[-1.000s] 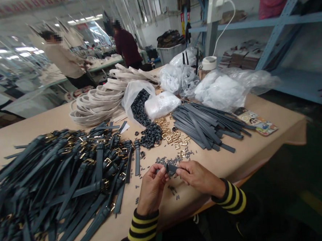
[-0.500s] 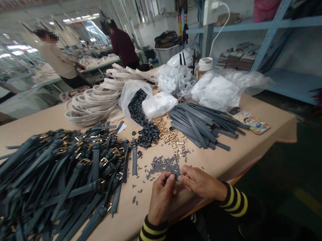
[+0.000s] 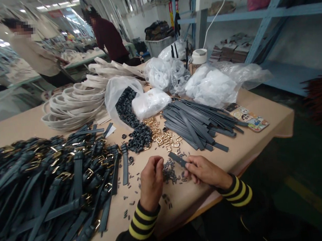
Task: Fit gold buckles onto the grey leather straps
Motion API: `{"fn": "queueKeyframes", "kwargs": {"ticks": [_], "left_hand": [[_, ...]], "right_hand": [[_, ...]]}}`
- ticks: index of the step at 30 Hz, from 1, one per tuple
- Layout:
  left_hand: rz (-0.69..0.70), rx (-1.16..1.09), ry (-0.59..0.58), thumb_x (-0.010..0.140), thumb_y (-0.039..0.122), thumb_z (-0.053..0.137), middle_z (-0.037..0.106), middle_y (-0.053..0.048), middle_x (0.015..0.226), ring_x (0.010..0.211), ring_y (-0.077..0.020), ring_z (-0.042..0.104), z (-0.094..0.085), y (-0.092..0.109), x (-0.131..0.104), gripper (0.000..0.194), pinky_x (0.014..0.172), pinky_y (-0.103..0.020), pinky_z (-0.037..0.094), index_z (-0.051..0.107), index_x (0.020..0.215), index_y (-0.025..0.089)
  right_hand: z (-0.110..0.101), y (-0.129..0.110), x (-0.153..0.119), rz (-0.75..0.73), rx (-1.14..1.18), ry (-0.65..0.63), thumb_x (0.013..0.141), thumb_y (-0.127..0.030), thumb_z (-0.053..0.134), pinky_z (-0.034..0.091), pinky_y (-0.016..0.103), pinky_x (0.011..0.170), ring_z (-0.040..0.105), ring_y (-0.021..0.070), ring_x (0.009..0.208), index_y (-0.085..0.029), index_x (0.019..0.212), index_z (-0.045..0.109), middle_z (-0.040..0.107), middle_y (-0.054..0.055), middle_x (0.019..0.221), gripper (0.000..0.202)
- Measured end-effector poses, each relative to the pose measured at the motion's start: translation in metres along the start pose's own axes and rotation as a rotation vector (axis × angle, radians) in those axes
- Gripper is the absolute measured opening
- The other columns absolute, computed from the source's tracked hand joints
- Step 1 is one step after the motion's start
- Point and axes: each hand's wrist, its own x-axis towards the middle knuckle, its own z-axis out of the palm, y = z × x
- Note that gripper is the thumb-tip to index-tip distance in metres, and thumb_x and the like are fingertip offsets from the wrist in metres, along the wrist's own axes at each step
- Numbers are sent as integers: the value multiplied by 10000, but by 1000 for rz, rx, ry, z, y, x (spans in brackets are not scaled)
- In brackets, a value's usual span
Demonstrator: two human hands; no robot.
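My right hand pinches a short dark grey strap, whose free end points up and left over the table. My left hand is closed beside it, apart from the strap, with its fingers curled; anything in them is hidden. Small dark grey pieces lie scattered between and behind my hands. Beyond them are gold buckles and a heap of dark loops spilling from a clear plastic bag. A stack of loose dark straps lies to the right.
A large pile of buckled straps covers the table's left side. Coiled beige straps and white plastic bags stand at the back. A cartoon-printed case lies near the right edge. Two people stand farther off beside blue shelving.
My hands have moved apart. The left has moved left and let go of the strap; the right now holds it alone, with more of it showing. The view has shifted slightly right.
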Motion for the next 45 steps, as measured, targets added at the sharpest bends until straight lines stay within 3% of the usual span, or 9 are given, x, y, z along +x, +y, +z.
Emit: {"fn": "queueKeyframes", "kwargs": {"ticks": [2,6,14,18,26,29,34,40,45], "left_hand": [[109,217,-42,811,321,455,540,-2,641,610,-148,501,10,3,13,163,601,-249,361,532,733,200],[70,490,-200,789,345,474,529,-8,589,547,-155,479,29,-1,33,182,523,-249,294,497,687,197],[133,449,-365,812,295,431,544,4,591,563,-133,500,33,4,37,193,526,-222,334,519,680,184],[313,341,-332,855,216,367,601,-23,761,693,-135,555,28,11,14,191,637,-224,409,555,876,187],[621,423,-158,829,104,370,616,-70,844,759,-158,590,17,10,-25,300,663,-245,469,559,1051,177],[410,230,-129,832,177,405,616,-73,896,773,-163,586,13,13,-34,256,657,-257,474,562,1034,186],[-194,-309,-264,825,383,443,486,48,588,397,-45,351,12,27,-47,212,354,-149,286,509,836,182],[-200,-254,-185,780,406,517,434,65,563,413,-37,344,8,26,-48,239,378,-145,293,520,777,167],[-157,-129,-174,766,404,535,499,34,604,427,-55,377,-10,20,-42,256,384,-165,299,570,836,161]], "right_hand": [[-8,2,4,9,35,92,832,-219,354,394,157,398,434,39,405,-142,772,439,564,1,682,129],[-15,10,7,18,61,141,813,-182,353,387,159,378,398,36,394,-143,853,428,549,-10,689,94],[-17,10,8,3,38,176,817,-282,450,285,131,337,338,33,378,-154,760,461,425,-64,532,140],[-19,3,2,12,247,147,793,-388,518,221,133,312,293,27,348,-147,786,494,390,-81,491,242],[-4,-2,-12,92,639,-202,712,-352,628,180,124,320,268,-6,347,-116,738,533,529,-29,594,256],[4,-4,-16,41,561,-125,736,-332,603,185,129,326,284,1,345,-122,750,535,516,-40,571,222],[22,-5,-21,-123,273,169,800,-318,527,266,149,379,343,25,387,-122,747,546,546,-22,578,203],[28,-5,-24,-221,65,223,801,-281,522,388,201,563,490,89,553,-141,724,516,532,-22,597,160],[20,0,-23,-127,53,176,880,-265,358,362,193,498,433,74,474,-168,933,428,515,-43,597,131]]}}
